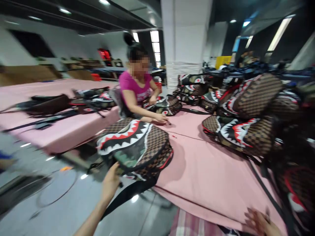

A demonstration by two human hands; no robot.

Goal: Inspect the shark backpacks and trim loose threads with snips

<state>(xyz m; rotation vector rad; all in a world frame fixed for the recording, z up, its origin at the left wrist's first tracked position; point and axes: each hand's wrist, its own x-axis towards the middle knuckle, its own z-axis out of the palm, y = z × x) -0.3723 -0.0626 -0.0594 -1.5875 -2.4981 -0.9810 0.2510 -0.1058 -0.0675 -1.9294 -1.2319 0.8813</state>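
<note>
My left hand is closed on the lower left edge of a backpack with a brown check pattern, green camouflage and a red, black and white shark-mouth print. The backpack lies tilted at the left edge of a pink-covered table, and a black strap hangs from it. My right hand is low at the right, over the near part of the table. It is blurred, with its fingers apart. A thin dark shape shows by its fingers, too smeared to name.
A co-worker in a magenta shirt sits across the table, hands at another backpack. More shark-print backpacks are piled on the right. A second pink table at the left bears several bags. A white pillar stands behind.
</note>
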